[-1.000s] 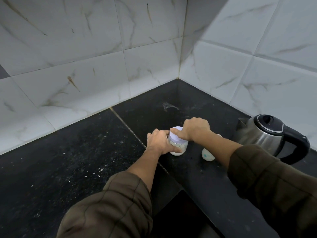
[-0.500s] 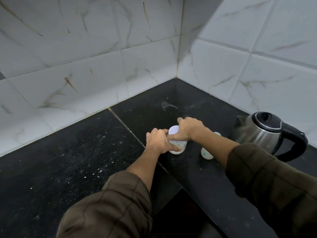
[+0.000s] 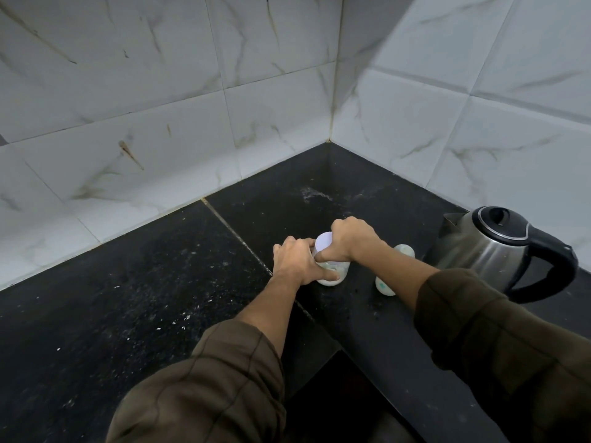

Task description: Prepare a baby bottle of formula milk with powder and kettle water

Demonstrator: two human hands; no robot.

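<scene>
A small pale container [image 3: 334, 277] with a lilac lid [image 3: 323, 242] stands on the black counter [image 3: 179, 282] near the corner. My left hand [image 3: 295, 263] wraps around its body from the left. My right hand [image 3: 351, 239] grips the lid from above and the right, and the lid looks tilted. A second pale bottle-like item [image 3: 385, 285] with teal marks sits just to the right, partly hidden behind my right forearm. A steel kettle [image 3: 479, 251] with a black lid and handle stands at the far right.
Marble-look tiled walls [image 3: 192, 123] meet in a corner behind the counter. The counter has an L-shaped front edge [image 3: 339, 350] with a dark gap below it, between my arms. White specks are scattered over the left slab.
My right hand has shifted further over the lid, and the lid now shows a flat, tilted face. My left hand stays on the container body. The view has dipped slightly.
</scene>
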